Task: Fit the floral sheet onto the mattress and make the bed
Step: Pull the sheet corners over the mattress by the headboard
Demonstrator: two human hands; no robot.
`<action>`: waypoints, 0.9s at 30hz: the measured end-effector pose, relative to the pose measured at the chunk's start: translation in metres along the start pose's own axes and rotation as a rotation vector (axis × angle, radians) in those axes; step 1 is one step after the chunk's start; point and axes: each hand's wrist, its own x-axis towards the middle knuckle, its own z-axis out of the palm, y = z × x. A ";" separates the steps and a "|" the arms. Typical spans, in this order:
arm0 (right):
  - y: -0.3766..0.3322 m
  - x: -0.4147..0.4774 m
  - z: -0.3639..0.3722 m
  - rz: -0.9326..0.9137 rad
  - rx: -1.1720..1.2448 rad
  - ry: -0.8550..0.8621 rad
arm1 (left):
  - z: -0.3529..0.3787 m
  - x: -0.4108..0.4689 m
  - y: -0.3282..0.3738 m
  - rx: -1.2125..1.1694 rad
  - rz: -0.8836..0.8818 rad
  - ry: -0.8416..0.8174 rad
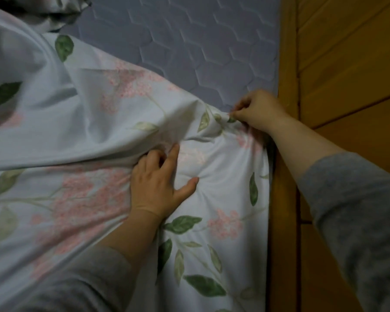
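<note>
The floral sheet (83,140), pale with pink blossoms and green leaves, covers the near and left part of the grey quilted mattress (203,41). Its edge runs diagonally from upper left to the right side. My right hand (258,111) pinches a bunched fold of the sheet's edge at the mattress's right side, beside the wooden frame. My left hand (161,183) lies on the sheet in the middle; the index finger and thumb are stretched out, the other fingers curl into a raised fold of cloth.
A wooden bed frame rail (286,154) runs along the mattress's right side, with wooden panelling (351,64) beyond it. More crumpled sheet (61,10) is heaped at the top left. Both forearms wear grey sleeves.
</note>
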 end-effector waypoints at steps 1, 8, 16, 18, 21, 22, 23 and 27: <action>-0.001 0.002 -0.002 -0.012 -0.010 -0.028 | -0.001 -0.001 0.000 -0.003 -0.006 -0.003; -0.003 0.005 -0.010 0.048 0.161 -0.190 | -0.003 0.002 0.003 -0.005 -0.035 -0.028; 0.015 0.013 -0.023 0.043 -0.333 0.568 | -0.003 0.004 0.003 0.010 -0.038 -0.052; 0.018 0.024 -0.016 0.141 -0.379 0.368 | -0.003 0.004 0.004 0.009 -0.044 -0.060; 0.012 0.036 -0.010 0.115 -0.204 0.224 | -0.004 0.004 0.004 0.003 -0.040 -0.067; 0.010 0.040 -0.008 0.074 -0.105 0.204 | -0.003 0.005 0.004 0.004 -0.039 -0.067; 0.008 0.043 -0.007 0.034 -0.008 0.175 | -0.004 0.005 0.004 0.006 -0.042 -0.068; -0.019 0.052 -0.012 -0.022 0.298 0.018 | -0.003 0.004 0.004 0.015 -0.047 -0.074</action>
